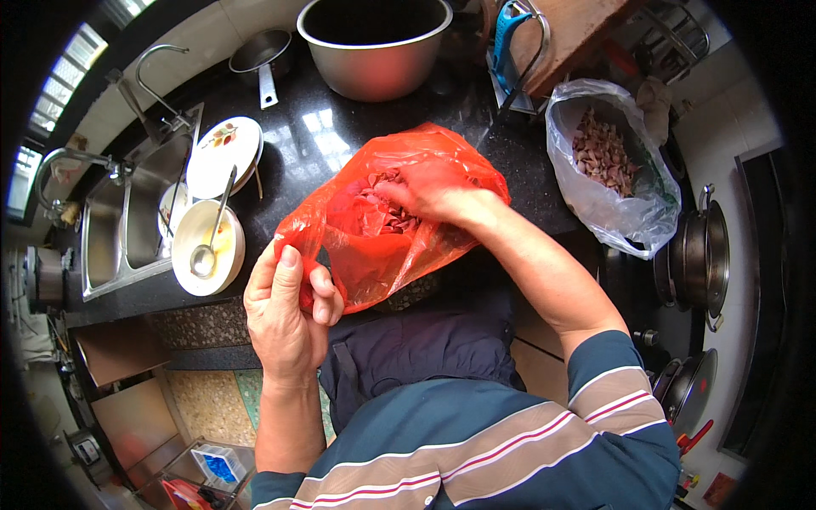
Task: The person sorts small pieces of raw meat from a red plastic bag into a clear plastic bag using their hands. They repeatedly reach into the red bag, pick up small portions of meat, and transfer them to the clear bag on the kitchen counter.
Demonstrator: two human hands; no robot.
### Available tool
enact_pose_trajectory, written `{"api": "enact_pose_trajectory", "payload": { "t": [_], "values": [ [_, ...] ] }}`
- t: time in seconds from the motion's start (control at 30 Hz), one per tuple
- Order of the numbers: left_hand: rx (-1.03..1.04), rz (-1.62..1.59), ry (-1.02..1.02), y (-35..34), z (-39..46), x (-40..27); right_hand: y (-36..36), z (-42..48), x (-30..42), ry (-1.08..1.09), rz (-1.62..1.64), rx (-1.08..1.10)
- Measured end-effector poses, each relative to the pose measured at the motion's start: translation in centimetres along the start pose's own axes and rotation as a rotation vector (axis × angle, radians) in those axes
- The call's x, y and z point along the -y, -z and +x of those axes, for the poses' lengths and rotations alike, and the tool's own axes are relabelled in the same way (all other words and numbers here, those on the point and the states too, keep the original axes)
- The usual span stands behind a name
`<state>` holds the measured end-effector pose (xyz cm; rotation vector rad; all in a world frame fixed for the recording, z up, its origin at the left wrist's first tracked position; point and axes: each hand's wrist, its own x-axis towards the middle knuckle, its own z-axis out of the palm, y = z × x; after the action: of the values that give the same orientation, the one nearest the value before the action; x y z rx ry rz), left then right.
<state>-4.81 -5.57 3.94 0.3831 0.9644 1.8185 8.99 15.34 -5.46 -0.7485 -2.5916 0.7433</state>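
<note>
A red plastic bag [376, 274] lies with its mouth facing up on the black countertop, near the front edge. My left hand [290, 299] pinches the bag's left rim between thumb and fingers. Inside the bag is a pile of small reddish pieces [398, 220], perhaps garlic or shallot cloves. My right hand [433, 191] reaches into the bag over that pile; its fingers are partly blurred and tinted by the plastic, so whether they hold anything does not show. To the right, an open clear plastic bag [577, 191] holds more pinkish-brown cloves or peelings [602, 156].
Behind the red bag stand a large metal pot [376, 67] and a small saucepan [261, 54]. Stacked plates [223, 150] and a bowl with a ladle [191, 277] sit left, beside the steel sink [105, 242]. At right are a knife rack [510, 60] and dark pans [698, 255].
</note>
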Motion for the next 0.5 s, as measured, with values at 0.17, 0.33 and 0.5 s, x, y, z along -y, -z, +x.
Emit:
{"api": "enact_pose_trajectory", "payload": {
  "t": [0.17,0.33,0.5],
  "values": [
    [0.001,0.013,-0.002,0.2,-0.1,0.1,-2.9,-0.9,0.5,0.151,-0.146,-0.104],
    [-0.005,0.008,-0.01,0.4,-0.4,0.0,-2.0,0.0,-1.5,0.018,-0.024,-0.113],
    [-0.002,-0.021,0.007,0.5,0.0,0.4,1.0,0.7,-0.2,-0.697,1.0,0.047]
  ]
}}
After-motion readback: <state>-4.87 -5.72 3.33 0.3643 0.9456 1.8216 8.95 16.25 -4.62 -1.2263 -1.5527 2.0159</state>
